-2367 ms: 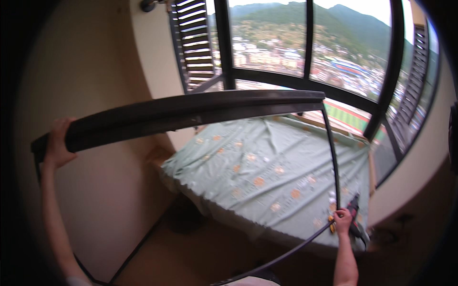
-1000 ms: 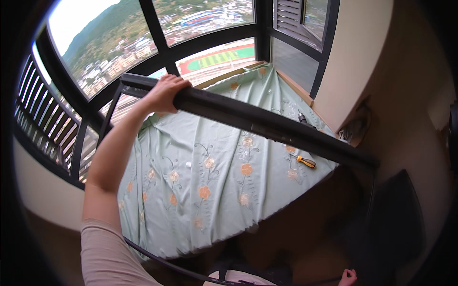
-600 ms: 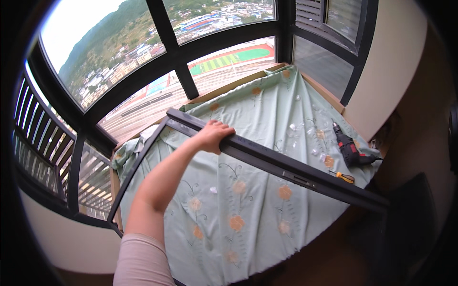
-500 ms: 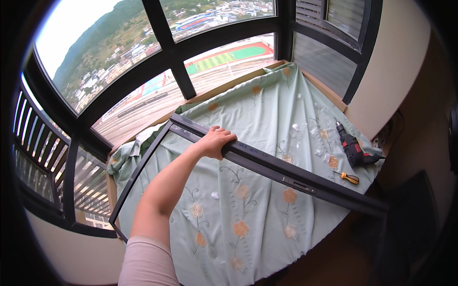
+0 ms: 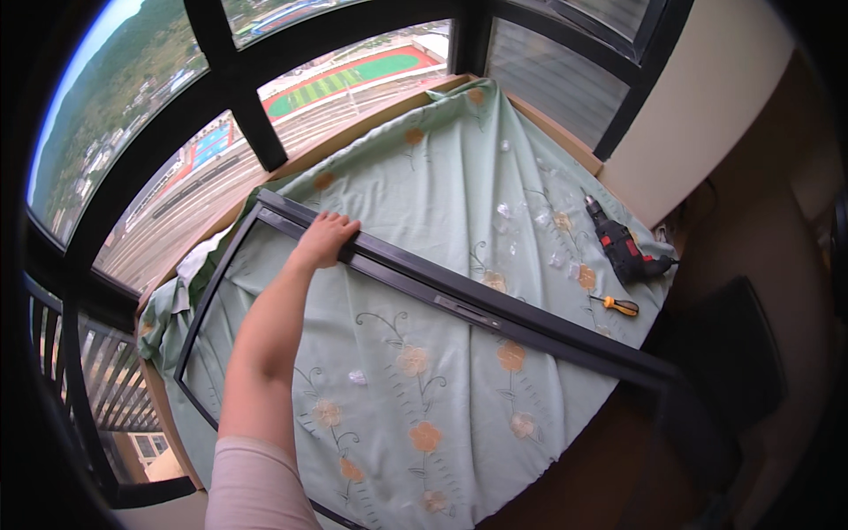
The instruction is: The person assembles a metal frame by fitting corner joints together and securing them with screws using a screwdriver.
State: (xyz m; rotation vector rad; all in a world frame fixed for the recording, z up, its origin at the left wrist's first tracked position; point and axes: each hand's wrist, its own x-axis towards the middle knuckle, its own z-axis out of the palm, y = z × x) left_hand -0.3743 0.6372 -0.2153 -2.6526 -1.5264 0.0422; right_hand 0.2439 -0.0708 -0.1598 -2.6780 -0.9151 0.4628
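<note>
A pale green cloth with orange and cream flowers (image 5: 486, 433) spreads under and around the person's left hand (image 5: 327, 240), its folds running away from the person. Ahead of the hand, a wooden ledge (image 5: 371, 119) borders the cloth, with dark-framed windows (image 5: 225, 75) beyond. Well to the hand's right lies a black and red power drill (image 5: 621, 247); nearer the person than the drill is a yellow-handled screwdriver (image 5: 618, 306), near the dark frame (image 5: 530, 315) but apart from it. Crumpled clear scraps (image 5: 503, 210) lie between hand and drill, and a white scrap (image 5: 357, 377) sits just right of the forearm. Farther right, a dark shape (image 5: 733, 344) is too dim to make out. The forearm hides part of the cloth and the frame.

The frame lies directly under the left hand, over the cloth. The fingers curl over its thick rail, gripping close to the far-left end. The right hand is out of view, so its state cannot be told.

The rail's long axis slants from just ahead and left of the hand toward the windows, down to the right and nearer the person, past the cloth's edge. From its far-left end, a narrow side bar (image 5: 182, 371) runs back toward the person, left of the forearm.
</note>
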